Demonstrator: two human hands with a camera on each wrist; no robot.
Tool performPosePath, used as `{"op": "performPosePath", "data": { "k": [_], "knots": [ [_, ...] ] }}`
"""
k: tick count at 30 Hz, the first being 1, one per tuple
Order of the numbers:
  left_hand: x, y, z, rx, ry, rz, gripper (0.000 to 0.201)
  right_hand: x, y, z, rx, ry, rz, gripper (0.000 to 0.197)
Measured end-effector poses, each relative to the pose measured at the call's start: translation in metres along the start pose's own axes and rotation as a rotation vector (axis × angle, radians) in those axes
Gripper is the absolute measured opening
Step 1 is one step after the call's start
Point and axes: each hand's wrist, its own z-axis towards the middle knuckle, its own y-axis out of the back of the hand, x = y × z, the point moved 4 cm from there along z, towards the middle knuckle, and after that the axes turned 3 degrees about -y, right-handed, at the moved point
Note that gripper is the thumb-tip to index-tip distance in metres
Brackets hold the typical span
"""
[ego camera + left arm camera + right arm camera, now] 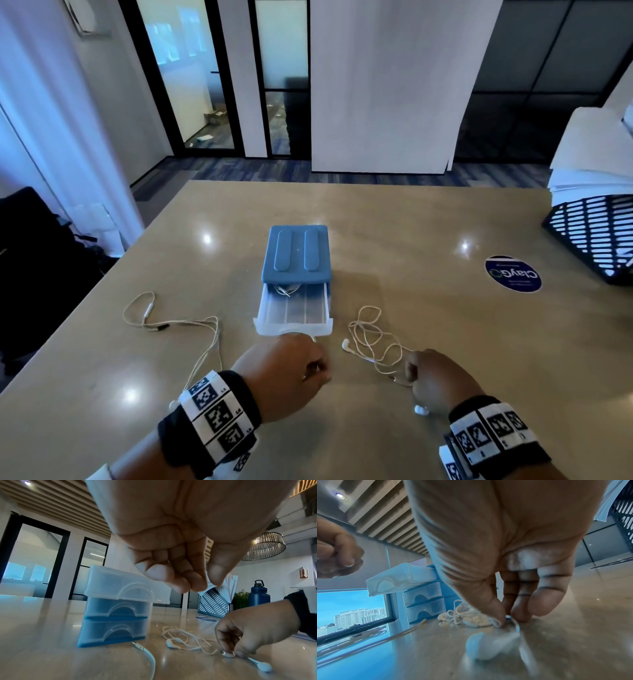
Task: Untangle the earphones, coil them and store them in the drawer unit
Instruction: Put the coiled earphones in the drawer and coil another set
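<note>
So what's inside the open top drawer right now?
A coiled earphone cable lies at the back of the clear plastic top drawer, partly under the blue drawer unit; its front looks bare. Anything further back is hidden.

Blue drawer unit (296,253) at table centre, three clear drawers; top drawer (294,313) pulled out toward 6 o'clock, coiled earphones (287,288) at its back. Tangled white earphones (371,339) at 4 o'clock of unit. Loose earphones (178,323) spread at 8 o'clock.
</note>
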Motion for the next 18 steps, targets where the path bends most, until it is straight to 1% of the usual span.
{"op": "performPosePath", "data": {
  "k": [3, 6, 9, 13, 16, 18],
  "knots": [
    [-0.001, -0.004, -0.004, 0.034, -0.013, 0.011, 0.024, 0.001, 0.001, -0.003, -0.007, -0.007, 0.064, 0.023],
    [-0.001, -0.010, -0.008, 0.063, 0.003, 0.015, 0.028, 0.002, 0.007, -0.004, -0.021, -0.028, 0.102, 0.021],
    [0.000, -0.013, -0.010, 0.076, -0.004, 0.020, 0.029, 0.006, 0.009, -0.007, -0.057, -0.003, 0.072, 0.020],
    [0.001, -0.010, -0.012, 0.068, -0.009, 0.023, 0.029, 0.009, 0.002, -0.015, -0.023, 0.027, -0.029, 0.018],
    [0.001, -0.009, -0.011, 0.072, 0.002, 0.015, 0.029, 0.012, -0.002, -0.018, -0.059, 0.047, -0.021, 0.019],
    [0.000, -0.008, -0.009, 0.072, 0.003, 0.016, 0.030, 0.015, -0.004, -0.020, -0.077, 0.069, -0.015, 0.016]
  ]
}}
